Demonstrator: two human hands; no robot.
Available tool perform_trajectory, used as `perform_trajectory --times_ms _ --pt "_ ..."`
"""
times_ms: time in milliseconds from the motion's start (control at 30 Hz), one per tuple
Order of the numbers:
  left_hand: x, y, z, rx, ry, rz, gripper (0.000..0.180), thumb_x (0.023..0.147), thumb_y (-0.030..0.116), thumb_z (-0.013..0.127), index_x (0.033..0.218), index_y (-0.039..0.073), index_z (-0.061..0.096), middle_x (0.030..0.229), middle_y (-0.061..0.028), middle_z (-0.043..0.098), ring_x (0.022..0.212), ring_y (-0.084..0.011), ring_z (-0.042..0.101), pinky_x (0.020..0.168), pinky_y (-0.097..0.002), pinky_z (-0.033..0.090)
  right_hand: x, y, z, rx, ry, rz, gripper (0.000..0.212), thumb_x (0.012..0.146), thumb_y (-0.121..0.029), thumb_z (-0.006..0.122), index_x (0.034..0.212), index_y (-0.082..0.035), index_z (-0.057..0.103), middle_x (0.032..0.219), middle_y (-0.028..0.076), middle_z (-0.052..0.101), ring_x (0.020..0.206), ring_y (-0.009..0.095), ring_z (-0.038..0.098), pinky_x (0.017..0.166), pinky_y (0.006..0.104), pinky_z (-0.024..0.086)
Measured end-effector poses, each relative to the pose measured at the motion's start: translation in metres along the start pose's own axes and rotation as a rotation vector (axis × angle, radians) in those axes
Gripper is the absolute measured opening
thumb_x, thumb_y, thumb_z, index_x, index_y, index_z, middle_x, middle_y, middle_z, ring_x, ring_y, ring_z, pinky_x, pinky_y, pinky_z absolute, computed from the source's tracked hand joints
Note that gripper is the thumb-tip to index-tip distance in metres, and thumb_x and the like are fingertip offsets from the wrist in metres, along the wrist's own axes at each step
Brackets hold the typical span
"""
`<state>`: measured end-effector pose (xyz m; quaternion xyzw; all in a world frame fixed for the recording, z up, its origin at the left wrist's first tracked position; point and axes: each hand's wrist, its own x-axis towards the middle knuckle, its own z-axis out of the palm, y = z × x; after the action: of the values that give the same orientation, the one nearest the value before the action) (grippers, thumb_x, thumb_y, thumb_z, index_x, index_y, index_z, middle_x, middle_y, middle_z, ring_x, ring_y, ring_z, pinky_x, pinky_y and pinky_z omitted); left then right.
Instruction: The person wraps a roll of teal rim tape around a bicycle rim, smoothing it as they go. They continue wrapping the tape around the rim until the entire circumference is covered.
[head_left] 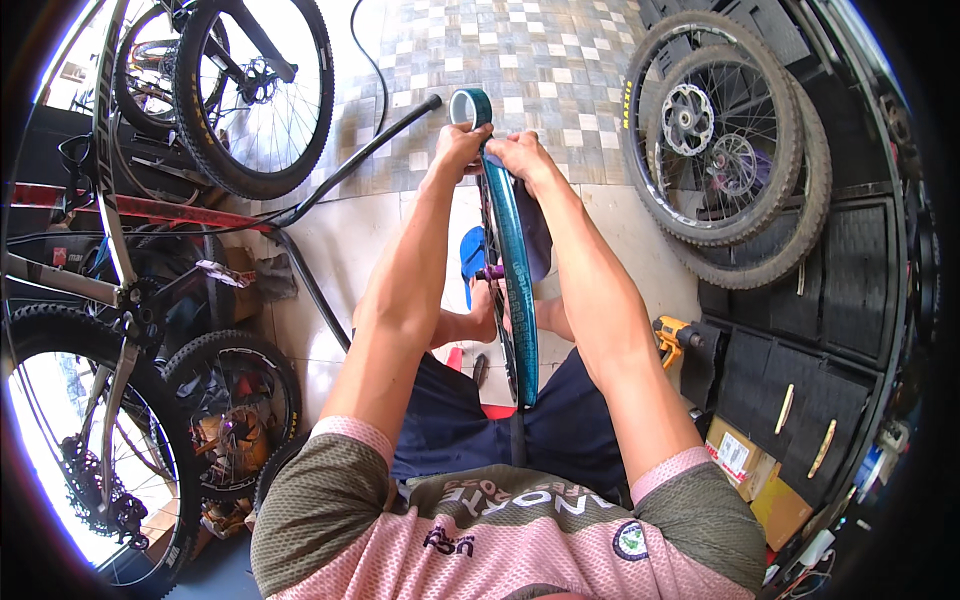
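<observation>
A bicycle wheel [521, 300] stands on edge between my knees, its rim facing up at me and covered with teal tape. A purple hub [490, 273] shows on its left side. At the wheel's far end is a roll of teal tape [470, 106], its strip running onto the rim. My left hand [460, 150] is closed on the roll's near edge. Just right of it, my right hand [518, 157] grips the rim's far end, thumb pressed on the tape. My fingertips under the rim are hidden.
Two wheels with tyres [715, 130] lean against black cabinets [850, 270] on the right. A yellow cordless drill [675, 338] and cardboard boxes [745, 460] sit below them. Bicycles [120, 290] crowd the left side. A black hose [385, 125] crosses the tiled floor [540, 60].
</observation>
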<state>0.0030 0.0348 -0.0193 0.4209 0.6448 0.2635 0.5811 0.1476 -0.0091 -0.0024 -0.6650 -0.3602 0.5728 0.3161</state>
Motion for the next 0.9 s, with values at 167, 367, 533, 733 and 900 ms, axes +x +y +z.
perform_trajectory --times_ms 167,367,533,733,900 --pt "-0.002 -0.005 0.001 0.041 -0.044 0.008 0.029 0.097 0.039 0.08 0.098 0.01 0.076 0.073 0.0004 0.061 0.057 -0.0133 0.054 0.052 -0.0345 0.048 -0.049 0.03 0.002 0.021 0.13 -0.155 0.065 0.086 -0.028 0.076 0.135 0.008 0.053 0.105 0.015 0.072 0.093 0.019 0.069 0.082 0.0344 0.057" --pt "0.006 -0.015 0.002 -0.014 0.002 0.073 0.027 0.098 0.035 0.08 0.089 0.01 0.073 0.066 0.0021 0.059 0.051 -0.0107 0.053 0.046 -0.032 0.043 -0.213 0.079 -0.007 -0.018 0.039 -0.288 0.06 0.098 -0.029 0.069 0.146 0.001 0.047 0.102 0.011 0.062 0.089 0.018 0.059 0.078 0.0344 0.053" --pt "-0.011 -0.014 0.009 -0.025 0.044 0.119 0.029 0.099 0.036 0.079 0.09 0.009 0.073 0.068 0.0007 0.063 0.051 -0.0106 0.057 0.045 -0.0296 0.044 -0.302 0.164 -0.005 0.332 -0.029 -0.275 0.059 0.094 -0.016 0.075 0.144 0.0 0.049 0.091 -0.002 0.053 0.079 0.006 0.051 0.069 0.0245 0.047" --pt "-0.087 -0.012 0.046 0.218 0.185 0.461 0.062 0.089 0.041 0.087 0.129 -0.005 0.074 0.092 -0.0145 0.079 0.079 -0.0192 0.073 0.071 -0.0362 0.057 -0.282 0.15 -0.007 0.35 0.065 -0.318 0.06 0.096 -0.021 0.076 0.145 0.001 0.05 0.087 -0.002 0.057 0.076 0.005 0.052 0.066 0.0228 0.046" --pt "-0.144 -0.029 0.036 0.013 0.106 0.538 0.045 0.093 0.03 0.084 0.123 -0.003 0.077 0.086 -0.0101 0.077 0.076 -0.0116 0.067 0.066 -0.0306 0.052 -0.275 0.126 -0.005 0.273 0.125 -0.423 0.05 0.097 -0.023 0.075 0.137 0.002 0.058 0.082 -0.004 0.056 0.073 0.004 0.05 0.064 0.0218 0.042"
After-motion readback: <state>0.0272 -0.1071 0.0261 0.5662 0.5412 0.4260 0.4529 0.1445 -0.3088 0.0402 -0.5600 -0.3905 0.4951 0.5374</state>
